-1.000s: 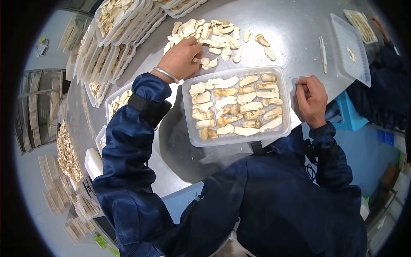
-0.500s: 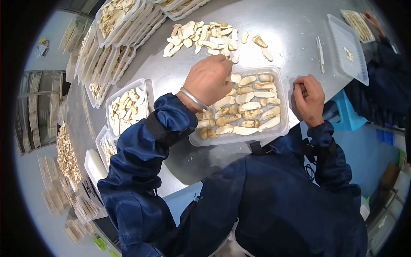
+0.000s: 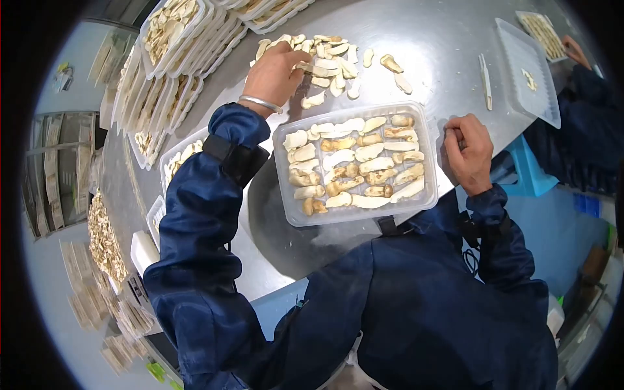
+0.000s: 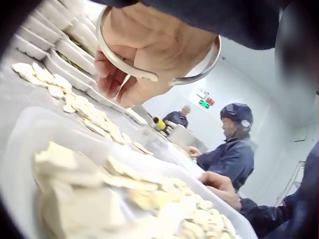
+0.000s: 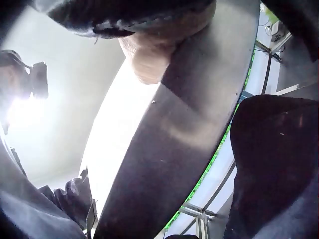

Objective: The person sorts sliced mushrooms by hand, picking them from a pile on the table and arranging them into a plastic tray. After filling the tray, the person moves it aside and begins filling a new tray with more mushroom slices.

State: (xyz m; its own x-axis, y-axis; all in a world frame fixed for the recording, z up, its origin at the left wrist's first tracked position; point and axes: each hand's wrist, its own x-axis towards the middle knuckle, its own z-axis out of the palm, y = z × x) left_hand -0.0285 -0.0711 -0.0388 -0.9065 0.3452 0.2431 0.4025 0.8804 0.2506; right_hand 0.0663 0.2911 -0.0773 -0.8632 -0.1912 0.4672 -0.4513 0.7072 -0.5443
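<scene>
My left hand (image 3: 276, 75), with a metal bangle at the wrist, reaches over a loose pile of pale mushroom slices (image 3: 338, 51). Its fingertips are right at the slices on the pile's near side. In the left wrist view the fingers (image 4: 107, 74) bend loosely above the table. Nearer my body lies a clear plastic tray (image 3: 284, 188) with rows of mushroom slices (image 3: 369, 152), some edged in brown. Beside the tray's right side, my right hand (image 3: 469, 153) rests loosely curled on the table's edge, with nothing visible in it. It is partly hidden by the sleeve in the right wrist view.
Stacked trays (image 3: 195, 52) of slices stand at the back left. More filled trays sit beside my left arm. White tweezers (image 3: 485, 81) and another clear tray (image 3: 528, 97) lie at right. Another person's hand (image 3: 576, 52) is near a filled tray (image 3: 543, 34) there.
My left hand came from the pile's near side to the tray, then went back to the pile's left part. One slice fewer lies at the near side. The right hand stayed put.
</scene>
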